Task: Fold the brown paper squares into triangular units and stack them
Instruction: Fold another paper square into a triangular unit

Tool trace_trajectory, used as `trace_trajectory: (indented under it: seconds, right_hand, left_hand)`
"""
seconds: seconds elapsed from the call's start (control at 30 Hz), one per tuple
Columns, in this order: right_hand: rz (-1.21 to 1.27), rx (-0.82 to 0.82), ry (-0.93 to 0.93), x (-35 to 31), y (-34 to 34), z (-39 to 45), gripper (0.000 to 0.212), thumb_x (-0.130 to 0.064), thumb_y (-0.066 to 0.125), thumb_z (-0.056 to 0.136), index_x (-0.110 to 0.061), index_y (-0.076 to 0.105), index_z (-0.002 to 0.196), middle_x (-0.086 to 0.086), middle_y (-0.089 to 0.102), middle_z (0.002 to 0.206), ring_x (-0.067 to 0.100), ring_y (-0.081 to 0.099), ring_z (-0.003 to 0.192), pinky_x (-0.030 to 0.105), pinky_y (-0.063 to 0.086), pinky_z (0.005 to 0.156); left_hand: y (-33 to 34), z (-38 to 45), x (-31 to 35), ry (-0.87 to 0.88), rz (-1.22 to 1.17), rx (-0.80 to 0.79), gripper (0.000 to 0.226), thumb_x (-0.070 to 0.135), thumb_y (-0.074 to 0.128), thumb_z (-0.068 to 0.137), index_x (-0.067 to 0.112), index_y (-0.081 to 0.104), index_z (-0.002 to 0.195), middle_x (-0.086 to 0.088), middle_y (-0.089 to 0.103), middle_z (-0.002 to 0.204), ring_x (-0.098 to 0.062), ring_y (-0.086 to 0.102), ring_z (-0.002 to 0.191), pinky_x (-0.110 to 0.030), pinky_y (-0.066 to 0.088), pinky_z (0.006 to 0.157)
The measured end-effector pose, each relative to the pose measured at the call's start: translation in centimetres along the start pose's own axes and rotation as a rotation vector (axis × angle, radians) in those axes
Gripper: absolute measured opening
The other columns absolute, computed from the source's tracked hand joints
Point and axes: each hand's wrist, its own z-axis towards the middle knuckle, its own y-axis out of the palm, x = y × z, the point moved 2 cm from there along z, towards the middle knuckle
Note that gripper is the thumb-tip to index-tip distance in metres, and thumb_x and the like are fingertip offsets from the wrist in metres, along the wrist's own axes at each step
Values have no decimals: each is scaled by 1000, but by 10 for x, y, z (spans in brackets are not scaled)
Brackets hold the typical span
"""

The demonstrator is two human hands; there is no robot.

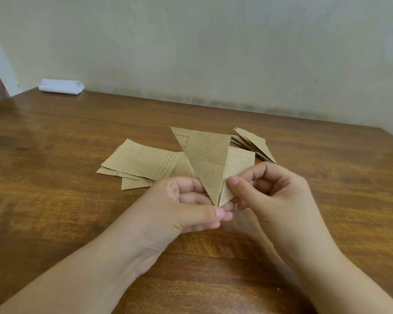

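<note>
Two hands meet over the middle of the wooden table (55, 137), holding one partly folded sheet clear of the surface. From my remote seat I read the left hand (186, 205) as the anchor: its thumb and curled fingers pinch the lower tip of the folded paper (208, 159), presumably so the crease lines stay registered while the other hand works. My right hand (270, 189) has its thumb and curled fingers closed on the loose right flap (238, 164), a grip that I judge suits swinging that flap inward toward the centre crease. The folded paper stands nearly upright, a narrow wedge whose long axis runs from 12 o'clock to 6 o'clock; its broad edge faces 12 o'clock and its sharp point aims at 6 o'clock, toward me. A pile of unfolded brown squares (141, 162) lies flat on the table at about 10 o'clock from the hands, within easy reach of the left hand, which I take to be the supply. Finished triangular units (254, 143) lean together at about 1 o'clock, behind the flap and partly hidden by it, so their number cannot be told. At far 11 o'clock, by the wall, a white folded cloth or paper bundle (61, 86) rests well apart from the work.
</note>
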Motion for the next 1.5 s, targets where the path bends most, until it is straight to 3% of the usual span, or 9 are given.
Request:
trace_trajectory:
  seconds: [0.17,0.53,0.97,1.5]
  right_hand:
    - [-14,0,-6,0,1,0,12,-10,73,77,-1,65,73,9,69,60,11,66,52,17,50,53]
    - [-12,18,-6,3,0,0,13,-12,73,77,-2,66,72,9,68,58,11,64,51,18,52,55]
    - [-1,28,-33,2,0,0,14,-13,73,77,-3,65,71,5,67,55,7,62,51,16,50,55]
    - [-25,25,-42,3,3,-1,14,-14,73,76,-3,66,71,7,67,58,10,63,53,17,52,56]
  left_hand:
    - [0,1,-1,16,-16,25,32,1,73,65,2,67,97,-13,75,86,-20,74,82,-21,59,67]
    - [-1,1,-2,17,1,41,32,8,72,62,1,68,94,-13,75,84,-21,74,79,-22,59,66]
    - [0,1,-4,-44,57,54,7,8,69,78,3,64,79,-16,74,80,-22,74,72,-24,58,63]
    - [2,2,-5,11,119,66,7,8,66,82,6,70,76,-14,74,76,-20,72,69,-23,57,64]
